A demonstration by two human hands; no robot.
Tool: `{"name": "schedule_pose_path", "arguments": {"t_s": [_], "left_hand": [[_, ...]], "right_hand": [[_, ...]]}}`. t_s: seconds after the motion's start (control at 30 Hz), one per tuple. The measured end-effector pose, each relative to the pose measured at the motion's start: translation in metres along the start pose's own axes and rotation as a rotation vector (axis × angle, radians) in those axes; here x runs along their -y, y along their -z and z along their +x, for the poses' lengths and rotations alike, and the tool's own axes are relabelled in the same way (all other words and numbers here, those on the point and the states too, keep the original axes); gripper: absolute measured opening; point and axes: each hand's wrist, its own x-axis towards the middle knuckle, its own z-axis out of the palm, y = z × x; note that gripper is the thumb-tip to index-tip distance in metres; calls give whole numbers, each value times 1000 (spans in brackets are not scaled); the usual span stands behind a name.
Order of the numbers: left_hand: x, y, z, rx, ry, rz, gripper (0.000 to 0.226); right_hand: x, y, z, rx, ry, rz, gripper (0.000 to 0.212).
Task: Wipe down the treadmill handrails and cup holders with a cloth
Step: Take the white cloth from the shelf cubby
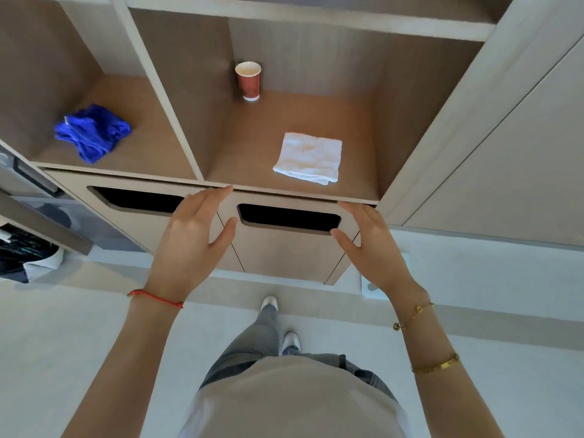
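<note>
Both hands are reaching, empty, toward the shelving unit where the cloths are lying; no treadmill is showing in this view.

In the left compartment of the pale wood-laminate shelving unit (177,102), a crumpled bright-blue cloth (92,132) is lying loose near the front edge. The left hand (192,238), wearing a red string bracelet, is hovering with fingers spread and gripping nothing, its fingertips level with the shelf lip. In the right compartment, a red paper cup with a white rim (248,80) is standing upright against the back wall, well apart from the folded white square cloth (309,158), which is lying flat near the front, likely for easy reach. The right hand (369,245), wearing gold bracelets, is likewise spread and holding nothing. Judged from this, the person is preparing to collect a cloth.
</note>
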Motion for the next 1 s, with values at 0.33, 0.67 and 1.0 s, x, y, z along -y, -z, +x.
{"name": "schedule_pose_path", "arguments": {"t_s": [0.33,0.67,1.0], "left_hand": [[50,-38,90,52,-41,-15,46],[100,-79,167,181,-84,23,44],[122,-131,189,319,-15,42,44]], "right_hand": [[-17,-31,89,8,-44,-18,48],[-27,-58,172,-79,-161,-103,53],[-57,-97,234,81,-285,-206,69]]}}
